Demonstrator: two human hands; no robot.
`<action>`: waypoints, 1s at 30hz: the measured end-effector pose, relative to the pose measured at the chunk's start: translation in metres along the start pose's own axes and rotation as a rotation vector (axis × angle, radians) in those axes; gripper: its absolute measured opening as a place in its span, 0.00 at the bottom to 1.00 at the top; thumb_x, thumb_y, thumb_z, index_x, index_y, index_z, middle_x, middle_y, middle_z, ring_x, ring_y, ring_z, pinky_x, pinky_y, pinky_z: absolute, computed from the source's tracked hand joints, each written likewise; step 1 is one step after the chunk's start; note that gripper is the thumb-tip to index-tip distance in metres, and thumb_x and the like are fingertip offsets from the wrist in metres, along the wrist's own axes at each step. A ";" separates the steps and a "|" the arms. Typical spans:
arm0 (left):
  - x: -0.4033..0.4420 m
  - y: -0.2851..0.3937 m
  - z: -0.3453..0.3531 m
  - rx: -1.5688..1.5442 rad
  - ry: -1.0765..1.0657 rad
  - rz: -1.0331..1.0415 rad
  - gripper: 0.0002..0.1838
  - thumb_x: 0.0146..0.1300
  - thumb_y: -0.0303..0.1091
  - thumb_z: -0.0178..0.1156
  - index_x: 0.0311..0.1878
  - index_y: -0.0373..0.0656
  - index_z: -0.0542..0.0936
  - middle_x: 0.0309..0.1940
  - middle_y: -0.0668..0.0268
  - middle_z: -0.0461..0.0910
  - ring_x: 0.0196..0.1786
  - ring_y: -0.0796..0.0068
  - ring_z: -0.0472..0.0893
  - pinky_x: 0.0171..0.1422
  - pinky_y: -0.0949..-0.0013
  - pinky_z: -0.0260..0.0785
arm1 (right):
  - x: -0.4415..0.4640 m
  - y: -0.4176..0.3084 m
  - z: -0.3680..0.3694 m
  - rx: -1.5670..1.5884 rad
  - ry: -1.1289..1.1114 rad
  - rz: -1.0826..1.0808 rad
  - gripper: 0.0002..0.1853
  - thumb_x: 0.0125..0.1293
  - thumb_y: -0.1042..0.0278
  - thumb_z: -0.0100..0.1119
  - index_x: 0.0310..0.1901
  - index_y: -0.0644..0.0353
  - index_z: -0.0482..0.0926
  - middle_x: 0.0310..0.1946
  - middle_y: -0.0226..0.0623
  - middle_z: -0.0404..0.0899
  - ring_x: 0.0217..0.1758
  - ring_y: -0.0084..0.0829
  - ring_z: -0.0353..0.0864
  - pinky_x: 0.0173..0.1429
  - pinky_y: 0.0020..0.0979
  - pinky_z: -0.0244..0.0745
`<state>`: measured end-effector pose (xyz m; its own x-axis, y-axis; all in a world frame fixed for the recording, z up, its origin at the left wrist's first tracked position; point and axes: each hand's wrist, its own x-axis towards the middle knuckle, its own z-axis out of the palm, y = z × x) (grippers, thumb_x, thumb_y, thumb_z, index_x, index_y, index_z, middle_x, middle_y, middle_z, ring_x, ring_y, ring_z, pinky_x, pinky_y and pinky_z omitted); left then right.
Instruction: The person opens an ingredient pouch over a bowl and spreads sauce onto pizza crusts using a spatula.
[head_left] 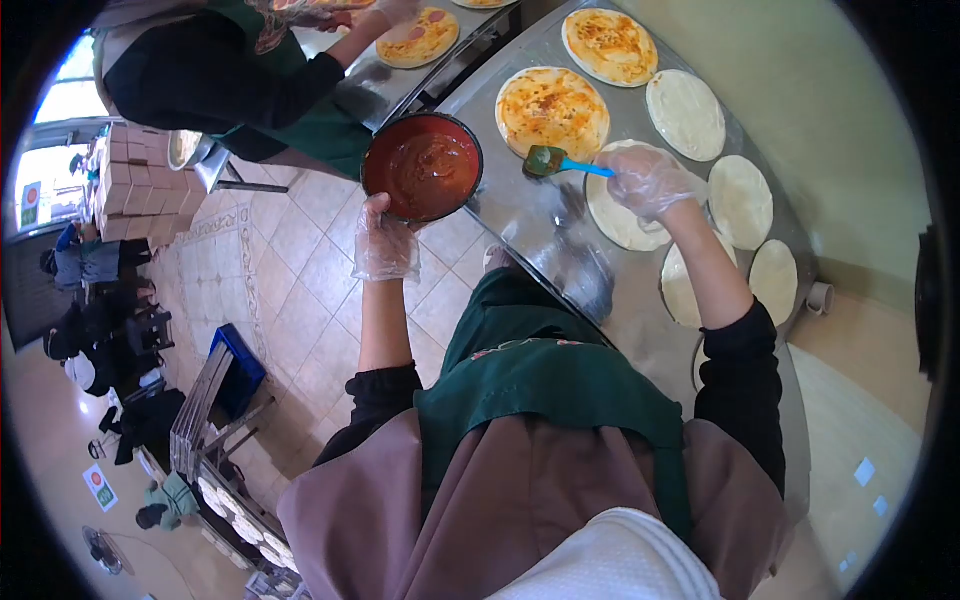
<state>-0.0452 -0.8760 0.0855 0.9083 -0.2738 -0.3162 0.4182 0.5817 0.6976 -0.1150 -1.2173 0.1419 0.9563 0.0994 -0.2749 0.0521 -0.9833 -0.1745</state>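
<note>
My left hand (387, 240), in a clear plastic glove, is closed on the rim of a bowl (424, 165) with red sauce inside. In my right hand (648, 182), also gloved, is a blue-handled spatula (570, 164) whose head is smeared with sauce. The spatula head hangs by the lower edge of a sauced dough round (552, 112). Under my right hand lies a pale dough round (625, 215), partly hidden by it. Another sauced round (609, 47) is farther up the metal table, beside a plain round (685, 115).
More plain rounds (740, 202) lie along the right of the metal table (640, 350). At upper left a co-worker (220, 75) reaches over a second table with topped rounds (418, 38). Stacked boxes (150, 180), a blue crate (238, 370) and other people are at left.
</note>
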 end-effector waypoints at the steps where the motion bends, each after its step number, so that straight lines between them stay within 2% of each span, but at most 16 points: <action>1: 0.004 0.002 0.001 0.000 -0.013 -0.017 0.31 0.51 0.38 0.56 0.61 0.44 0.64 0.59 0.60 0.67 0.59 0.58 0.69 0.55 0.47 0.70 | -0.003 0.001 -0.008 0.033 -0.016 0.012 0.09 0.53 0.69 0.51 0.36 0.55 0.77 0.32 0.44 0.79 0.38 0.45 0.80 0.40 0.43 0.74; 2: 0.009 0.004 0.002 -0.001 -0.027 -0.023 0.31 0.51 0.38 0.56 0.61 0.44 0.64 0.59 0.60 0.67 0.59 0.58 0.69 0.55 0.47 0.70 | 0.000 0.003 -0.008 0.030 -0.011 0.026 0.09 0.53 0.69 0.51 0.36 0.55 0.77 0.32 0.44 0.79 0.38 0.45 0.80 0.40 0.43 0.74; 4: 0.014 0.004 0.006 0.010 -0.029 -0.032 0.31 0.52 0.38 0.56 0.61 0.44 0.64 0.59 0.60 0.67 0.59 0.58 0.69 0.55 0.48 0.70 | 0.010 0.012 0.004 0.103 0.218 0.020 0.10 0.54 0.70 0.50 0.39 0.54 0.76 0.33 0.43 0.79 0.38 0.45 0.79 0.39 0.44 0.74; 5: 0.017 0.004 0.008 0.010 -0.035 -0.045 0.31 0.52 0.38 0.56 0.61 0.44 0.64 0.59 0.60 0.67 0.59 0.58 0.69 0.55 0.48 0.70 | 0.018 0.012 0.010 0.103 0.215 0.034 0.10 0.54 0.70 0.50 0.39 0.54 0.76 0.33 0.43 0.79 0.38 0.45 0.79 0.39 0.44 0.74; 7: 0.025 0.008 0.016 -0.034 -0.074 -0.050 0.30 0.52 0.37 0.57 0.60 0.44 0.65 0.59 0.60 0.68 0.59 0.58 0.69 0.55 0.48 0.70 | 0.045 0.005 0.019 0.131 0.392 0.012 0.09 0.55 0.70 0.51 0.39 0.55 0.76 0.31 0.43 0.77 0.34 0.45 0.78 0.38 0.43 0.73; 8: 0.030 0.008 0.017 -0.033 -0.086 -0.060 0.30 0.52 0.37 0.57 0.60 0.44 0.65 0.59 0.60 0.68 0.59 0.58 0.69 0.55 0.48 0.70 | 0.057 0.003 0.024 0.129 0.396 0.027 0.09 0.55 0.70 0.51 0.39 0.55 0.76 0.31 0.43 0.77 0.34 0.45 0.78 0.38 0.43 0.73; 10: 0.035 0.008 0.016 -0.041 -0.092 -0.081 0.29 0.52 0.36 0.57 0.60 0.42 0.65 0.58 0.60 0.69 0.60 0.59 0.69 0.56 0.49 0.69 | 0.078 0.001 0.036 0.032 0.250 0.085 0.10 0.57 0.68 0.50 0.41 0.56 0.75 0.31 0.44 0.78 0.34 0.44 0.79 0.38 0.43 0.74; 11: 0.037 0.009 0.016 -0.037 -0.105 -0.096 0.29 0.52 0.36 0.57 0.60 0.42 0.65 0.58 0.60 0.69 0.60 0.59 0.69 0.56 0.49 0.69 | 0.087 0.003 0.041 0.033 0.251 0.105 0.10 0.57 0.68 0.50 0.41 0.56 0.75 0.31 0.44 0.78 0.34 0.44 0.79 0.38 0.43 0.74; 13: 0.041 0.010 0.015 0.086 -0.114 -0.139 0.35 0.51 0.41 0.58 0.63 0.45 0.61 0.62 0.61 0.65 0.63 0.60 0.65 0.63 0.51 0.62 | 0.096 0.008 0.051 0.077 0.240 0.256 0.11 0.58 0.68 0.49 0.42 0.57 0.74 0.31 0.44 0.78 0.34 0.45 0.79 0.37 0.45 0.74; 17: 0.055 0.007 0.022 0.083 -0.256 -0.223 0.35 0.51 0.40 0.58 0.63 0.44 0.62 0.62 0.61 0.65 0.63 0.61 0.65 0.64 0.52 0.61 | 0.081 0.017 0.056 0.076 0.321 0.443 0.11 0.58 0.68 0.48 0.42 0.58 0.73 0.31 0.46 0.78 0.34 0.46 0.80 0.37 0.46 0.73; 19: 0.063 -0.001 0.020 0.129 -0.282 -0.284 0.35 0.51 0.40 0.57 0.64 0.43 0.61 0.62 0.61 0.65 0.63 0.61 0.65 0.65 0.53 0.61 | 0.060 0.005 0.052 0.189 0.167 0.547 0.13 0.58 0.68 0.45 0.43 0.59 0.74 0.36 0.47 0.80 0.39 0.46 0.80 0.40 0.46 0.74; 20: 0.068 -0.005 0.022 0.107 -0.298 -0.319 0.34 0.51 0.38 0.57 0.63 0.42 0.62 0.61 0.61 0.66 0.63 0.61 0.66 0.65 0.53 0.60 | 0.054 0.007 0.066 0.238 0.224 0.530 0.15 0.59 0.66 0.43 0.46 0.59 0.73 0.34 0.48 0.80 0.39 0.47 0.80 0.41 0.47 0.74; 23: 0.075 -0.012 0.042 0.101 -0.342 -0.412 0.33 0.51 0.36 0.57 0.62 0.41 0.63 0.61 0.60 0.66 0.62 0.62 0.66 0.67 0.54 0.58 | 0.027 -0.015 0.071 0.326 0.255 0.581 0.15 0.61 0.66 0.42 0.47 0.58 0.71 0.33 0.48 0.79 0.38 0.47 0.80 0.40 0.47 0.74; 26: 0.086 -0.017 0.062 0.094 -0.452 -0.471 0.32 0.50 0.34 0.58 0.61 0.39 0.65 0.60 0.61 0.67 0.62 0.63 0.67 0.68 0.57 0.57 | 0.002 -0.027 0.076 0.354 0.247 0.596 0.12 0.61 0.66 0.41 0.44 0.59 0.70 0.31 0.48 0.79 0.36 0.49 0.80 0.40 0.47 0.74; 30: 0.104 -0.031 0.065 0.144 -0.459 -0.545 0.30 0.48 0.34 0.59 0.58 0.36 0.68 0.56 0.59 0.71 0.59 0.63 0.69 0.67 0.58 0.57 | -0.038 -0.044 0.097 0.389 0.284 0.670 0.11 0.62 0.65 0.43 0.42 0.59 0.68 0.29 0.49 0.78 0.33 0.51 0.79 0.37 0.48 0.74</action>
<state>0.0363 -0.9722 0.0726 0.4633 -0.8084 -0.3632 0.7765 0.1727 0.6060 -0.1815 -1.1632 0.0688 0.7884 -0.5830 -0.1964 -0.6085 -0.6923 -0.3879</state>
